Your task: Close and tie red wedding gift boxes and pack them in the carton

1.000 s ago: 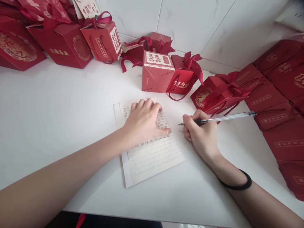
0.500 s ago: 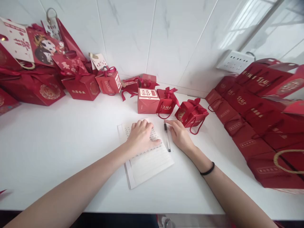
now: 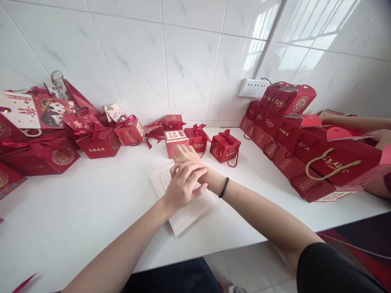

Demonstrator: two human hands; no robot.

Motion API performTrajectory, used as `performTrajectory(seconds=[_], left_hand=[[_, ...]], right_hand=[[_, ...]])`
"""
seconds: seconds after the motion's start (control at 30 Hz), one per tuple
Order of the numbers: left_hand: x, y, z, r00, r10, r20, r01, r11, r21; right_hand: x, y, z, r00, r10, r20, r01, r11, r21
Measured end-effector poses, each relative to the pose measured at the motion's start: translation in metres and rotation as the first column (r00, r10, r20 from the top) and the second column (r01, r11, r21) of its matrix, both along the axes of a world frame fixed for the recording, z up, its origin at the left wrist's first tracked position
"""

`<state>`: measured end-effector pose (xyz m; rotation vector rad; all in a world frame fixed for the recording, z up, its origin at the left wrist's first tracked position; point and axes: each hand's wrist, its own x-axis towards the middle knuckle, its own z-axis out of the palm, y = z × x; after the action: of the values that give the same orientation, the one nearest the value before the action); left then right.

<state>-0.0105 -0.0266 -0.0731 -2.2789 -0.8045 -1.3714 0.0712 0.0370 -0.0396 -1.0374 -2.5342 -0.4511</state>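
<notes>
My left hand [image 3: 183, 185] hovers over an opened notebook [image 3: 195, 213] with handwritten lines, its fingers loosely curved and apart, holding nothing. Beyond it, my right hand [image 3: 187, 154] reaches across the top of the notebook, a black band on the wrist. Its fingers look stretched out, and their tips overlap the front of a red gift box [image 3: 174, 138] with a white label. Whether they touch that box I cannot tell. A red ribboned box [image 3: 195, 140] stands right beside it, and another bow-tied box [image 3: 225, 147] sits farther right. The pen is out of sight.
Red gift boxes [image 3: 99, 142] and bags line the left back. Stacked red boxes [image 3: 281, 134] fill the right side, where another person's hand [image 3: 383, 140] is among them. A power strip [image 3: 253, 88] is against the tiled wall.
My right hand has moved left from beside the pen to beyond my left hand, near the labelled box. The view has turned right and up, bringing another person's arm into sight.
</notes>
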Motion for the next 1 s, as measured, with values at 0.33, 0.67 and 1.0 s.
performTrajectory(seconds=[0.33, 0.67, 1.0], left_hand=[[-0.001, -0.006, 0.007, 0.986, -0.142, 0.086, 0.141, 0.99, 0.026], [0.001, -0.008, 0.008, 0.979, -0.18, 0.099, 0.171, 0.981, 0.096], [0.0, -0.03, 0.025, 0.946, -0.312, 0.082, 0.322, 0.932, -0.168]], right_hand=[[-0.044, -0.006, 0.011, 0.923, 0.098, 0.373, -0.094, 0.995, -0.03], [-0.059, -0.002, -0.002, 0.851, 0.114, 0.513, -0.17, 0.983, 0.064], [-0.086, -0.02, -0.038, 0.502, -0.273, 0.821, -0.227, 0.874, 0.43]])
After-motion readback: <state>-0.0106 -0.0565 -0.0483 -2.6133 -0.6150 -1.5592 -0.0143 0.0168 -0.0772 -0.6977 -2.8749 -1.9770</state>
